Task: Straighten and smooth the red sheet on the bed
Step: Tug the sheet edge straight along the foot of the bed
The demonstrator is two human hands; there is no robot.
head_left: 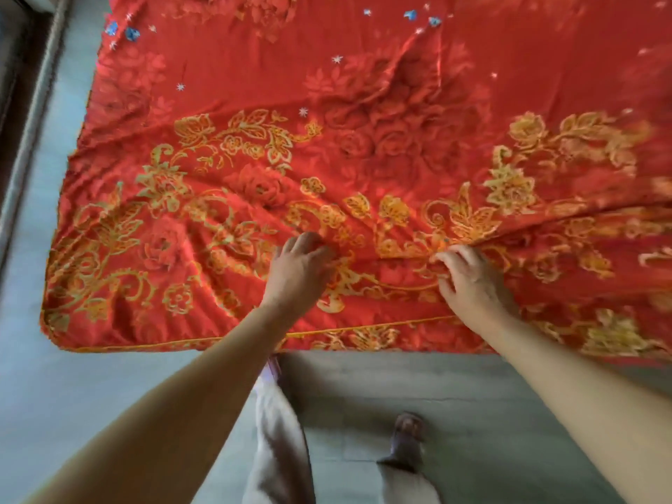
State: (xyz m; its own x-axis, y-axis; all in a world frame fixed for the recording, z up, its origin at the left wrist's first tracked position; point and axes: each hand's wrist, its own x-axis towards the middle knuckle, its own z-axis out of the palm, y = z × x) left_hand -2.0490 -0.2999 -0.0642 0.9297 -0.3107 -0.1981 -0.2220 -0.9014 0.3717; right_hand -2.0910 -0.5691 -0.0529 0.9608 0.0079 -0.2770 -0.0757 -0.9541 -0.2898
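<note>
Two bare forearms reach out over the grey floor (pixel 509 387) to the near edge of the bed. Left hand (pixel 298 271) lies palm down on the red sheet (pixel 254 85), fingers together, slightly curled. Right hand (pixel 469 281) has its fingers pinched on a fold of sheet, creases fanning outward. One sheet, spread across the bed.

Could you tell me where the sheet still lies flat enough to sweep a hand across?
The red sheet is flattest along its far left, by the blue flowers. Creases crowd around the left hand and right hand, and a ridge rises mid-bed.
</note>
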